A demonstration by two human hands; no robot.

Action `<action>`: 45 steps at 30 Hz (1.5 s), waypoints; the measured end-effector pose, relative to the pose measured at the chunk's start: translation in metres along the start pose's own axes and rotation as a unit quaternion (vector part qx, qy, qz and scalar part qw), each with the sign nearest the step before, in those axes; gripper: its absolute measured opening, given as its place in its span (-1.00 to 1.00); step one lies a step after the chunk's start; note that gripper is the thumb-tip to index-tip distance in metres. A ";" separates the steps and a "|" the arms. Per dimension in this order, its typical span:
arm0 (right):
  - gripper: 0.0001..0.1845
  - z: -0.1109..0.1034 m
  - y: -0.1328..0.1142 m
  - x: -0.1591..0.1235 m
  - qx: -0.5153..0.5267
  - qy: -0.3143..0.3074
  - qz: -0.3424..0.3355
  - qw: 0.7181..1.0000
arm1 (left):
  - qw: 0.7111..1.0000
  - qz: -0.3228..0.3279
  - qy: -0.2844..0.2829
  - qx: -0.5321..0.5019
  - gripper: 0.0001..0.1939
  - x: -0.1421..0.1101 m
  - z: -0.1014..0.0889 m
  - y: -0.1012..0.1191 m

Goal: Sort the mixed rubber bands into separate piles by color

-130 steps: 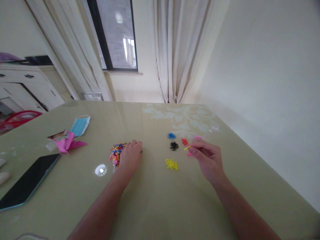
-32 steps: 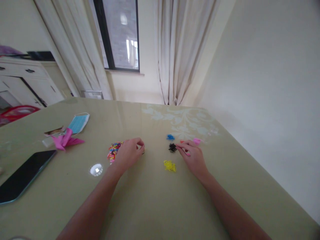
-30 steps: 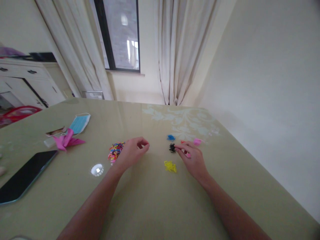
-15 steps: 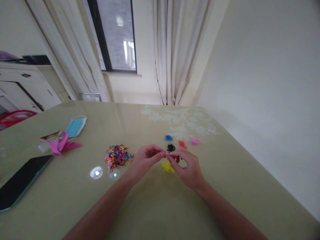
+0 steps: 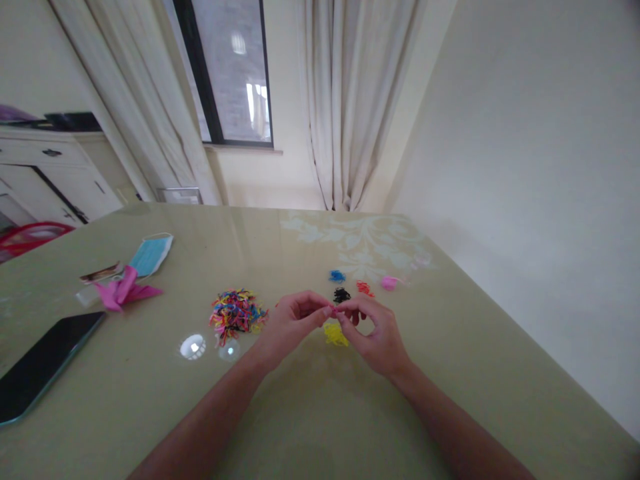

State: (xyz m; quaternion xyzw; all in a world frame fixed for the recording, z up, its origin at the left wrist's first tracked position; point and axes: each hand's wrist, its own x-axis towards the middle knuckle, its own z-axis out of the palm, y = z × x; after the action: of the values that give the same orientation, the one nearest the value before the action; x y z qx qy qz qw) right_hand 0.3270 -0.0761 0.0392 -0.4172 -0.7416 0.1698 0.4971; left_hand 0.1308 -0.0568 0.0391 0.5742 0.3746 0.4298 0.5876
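1. A small pink band [image 5: 333, 311] sits between the fingertips of both hands, above the table and in front of the black pile; it is too small to tell whether it is one loop or several.
2. The left hand [image 5: 291, 328] pinches it from one side between thumb and forefinger, the other fingers curled in.
3. The right hand [image 5: 379, 333] grips it from the other side, also thumb to forefinger. The tips nearly meet, probably because so small and soft a thing needs a fine hold from both ends.
4. Just around the hands lie little heaps, each of one colour: black bands [image 5: 342, 295] beyond the fingertips, yellow bands [image 5: 335, 335] partly hidden below them, blue bands [image 5: 337, 275] farther back, red bands [image 5: 365, 288] and pink bands [image 5: 389, 283] to the right. The gaps between them seem meant to keep the colours apart.
5. Left of the left hand, a mixed pile [image 5: 237, 312] of many colours lies loose, within that hand's easy reach.
6. Farther left, well apart from the bands, are a folded pink paper [image 5: 127, 290], a blue mask [image 5: 152, 255] and a dark phone [image 5: 53, 360], seemingly put aside to leave working room on the table [image 5: 310, 413].
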 end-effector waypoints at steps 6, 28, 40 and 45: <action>-0.90 -0.004 -0.001 0.002 -0.009 0.014 -0.010 1.000 | 0.998 0.021 -0.028 0.042 -0.69 0.000 -0.004 0.003; -0.81 -0.086 0.049 0.028 -0.133 -0.142 0.048 0.980 | 0.740 -0.093 0.059 0.664 -0.79 0.006 -0.066 -0.007; -0.79 -0.091 0.073 0.025 -0.241 -0.273 0.092 0.927 | 0.747 -0.084 0.066 0.656 -0.81 0.007 -0.067 -0.011; -0.78 -0.095 0.079 0.024 -0.244 -0.286 0.082 0.923 | 0.773 -0.082 0.089 0.623 -0.84 0.009 -0.066 -0.008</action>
State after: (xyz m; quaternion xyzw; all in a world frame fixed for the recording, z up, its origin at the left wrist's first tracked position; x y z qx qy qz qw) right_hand 0.4420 -0.0255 0.0431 -0.5186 -0.8339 0.1363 0.1311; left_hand 0.0727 -0.0249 0.0281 0.7410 0.6565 0.1016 0.0983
